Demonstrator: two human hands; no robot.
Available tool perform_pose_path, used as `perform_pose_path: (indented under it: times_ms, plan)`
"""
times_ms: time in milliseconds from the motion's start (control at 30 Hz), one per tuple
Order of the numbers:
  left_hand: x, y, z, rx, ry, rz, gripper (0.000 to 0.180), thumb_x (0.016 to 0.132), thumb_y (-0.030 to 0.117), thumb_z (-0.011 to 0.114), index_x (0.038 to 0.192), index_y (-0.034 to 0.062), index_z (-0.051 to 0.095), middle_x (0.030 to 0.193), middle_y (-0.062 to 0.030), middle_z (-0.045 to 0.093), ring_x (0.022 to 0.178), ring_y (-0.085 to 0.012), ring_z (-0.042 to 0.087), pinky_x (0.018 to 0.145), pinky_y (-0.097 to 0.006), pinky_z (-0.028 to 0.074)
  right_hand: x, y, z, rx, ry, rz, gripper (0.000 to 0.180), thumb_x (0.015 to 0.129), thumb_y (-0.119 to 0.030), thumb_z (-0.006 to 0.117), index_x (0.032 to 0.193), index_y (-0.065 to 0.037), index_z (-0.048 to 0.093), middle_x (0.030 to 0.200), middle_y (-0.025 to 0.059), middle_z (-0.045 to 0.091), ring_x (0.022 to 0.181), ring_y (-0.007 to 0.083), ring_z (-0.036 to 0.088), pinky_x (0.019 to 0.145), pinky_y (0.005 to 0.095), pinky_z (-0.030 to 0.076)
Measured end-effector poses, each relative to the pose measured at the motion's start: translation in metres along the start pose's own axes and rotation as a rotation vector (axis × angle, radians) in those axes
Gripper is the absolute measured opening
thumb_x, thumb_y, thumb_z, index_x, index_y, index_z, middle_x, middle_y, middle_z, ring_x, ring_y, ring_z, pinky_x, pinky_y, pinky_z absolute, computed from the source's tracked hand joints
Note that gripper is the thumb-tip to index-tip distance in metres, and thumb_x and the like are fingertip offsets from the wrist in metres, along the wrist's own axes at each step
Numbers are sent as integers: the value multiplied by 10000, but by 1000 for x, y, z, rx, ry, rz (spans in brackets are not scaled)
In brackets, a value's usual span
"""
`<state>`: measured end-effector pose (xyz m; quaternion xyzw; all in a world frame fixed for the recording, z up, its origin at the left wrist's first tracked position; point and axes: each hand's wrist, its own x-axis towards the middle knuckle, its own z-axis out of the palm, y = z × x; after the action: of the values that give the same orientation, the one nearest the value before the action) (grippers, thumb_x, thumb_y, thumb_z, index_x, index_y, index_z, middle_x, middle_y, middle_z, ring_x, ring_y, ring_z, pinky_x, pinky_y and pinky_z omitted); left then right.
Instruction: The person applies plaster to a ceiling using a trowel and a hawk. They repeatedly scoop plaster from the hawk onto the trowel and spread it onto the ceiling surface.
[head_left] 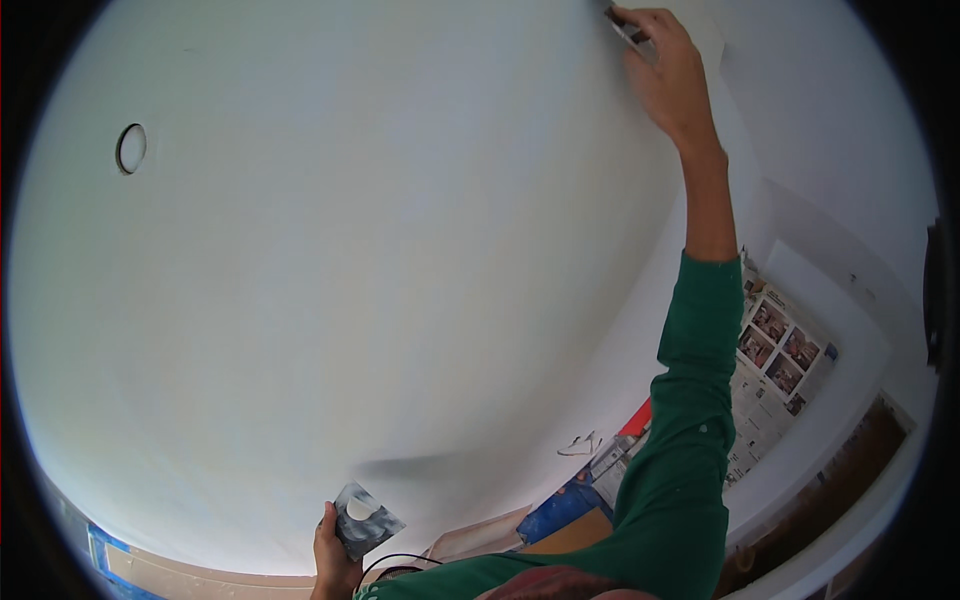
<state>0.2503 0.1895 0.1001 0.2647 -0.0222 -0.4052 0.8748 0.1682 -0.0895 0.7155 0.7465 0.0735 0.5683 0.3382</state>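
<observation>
My right arm in a green sleeve reaches up to the top of the view. The right hand (672, 80) is closed around a flat metal putty knife (630, 32), its blade at the pale, smooth surface that fills most of the view; part of the tool is cut off or hidden by the fingers. Low in the picture, my left hand (332, 562) grips the edge of a square metal plate (378, 532). On that plate sits a dab of white putty (359, 509) among grey smears.
A round opening with a white inside (132, 149) is set into the pale surface (380, 260) at the left. Newspaper sheets (780, 350) cover an area right of my sleeve. Blue sheeting (560, 512) and a thin wire (578, 445) show near the lower middle.
</observation>
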Motion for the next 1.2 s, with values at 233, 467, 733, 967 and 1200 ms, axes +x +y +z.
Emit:
perform_pose_path:
  times_ms: [233, 467, 733, 967, 1200]
  plan:
    - [-8, 20, 21, 26, -26, -51, 528, 1094, 417, 435, 1262, -66, 566, 1164, -159, 690, 1055, -269, 701, 962, -424, 559, -81, -85, 12, 121, -29, 78, 515, 708, -8, 656, 1223, -16, 669, 1167, 88, 622, 1046, 304, 583, 933, 404, 485]
    - [-10, 36, 41, 64, -100, -47, 505, 1094, 392, 445, 1271, -62, 580, 1177, -157, 696, 1061, -263, 706, 970, -412, 562, -149, -156, 21, 180, -94, 141, 616, 647, -23, 748, 1253, 1, 640, 1177, 81, 591, 1036, 286, 576, 856, 404, 469]
    - [-8, 66, 133, 35, -286, -35, 598, 1081, 487, 407, 1410, 1, 518, 1343, -122, 636, 1234, -269, 626, 1114, -436, 450, -203, -185, -10, 441, -137, 163, 485, 731, 0, 687, 1215, 1, 665, 1184, 90, 614, 1016, 281, 589, 837, 391, 481]
    - [-37, 83, 186, 3, -326, -38, 577, 1073, 519, 426, 1300, 14, 586, 1206, -92, 679, 1129, -214, 661, 1007, -379, 520, -256, -270, -33, 1043, 206, -190, 307, 847, -177, 665, 1138, -115, 740, 1202, 59, 651, 1002, 220, 592, 807, 366, 488]
    - [-118, 95, 164, 95, -174, 419, 592, 1081, 507, 417, 1276, -32, 567, 1166, -137, 683, 1021, -214, 708, 883, -361, 598, -229, -274, 22, 815, 256, -323, 357, 831, -265, 672, 1143, -117, 763, 1198, 17, 661, 1028, 221, 557, 801, 367, 454]
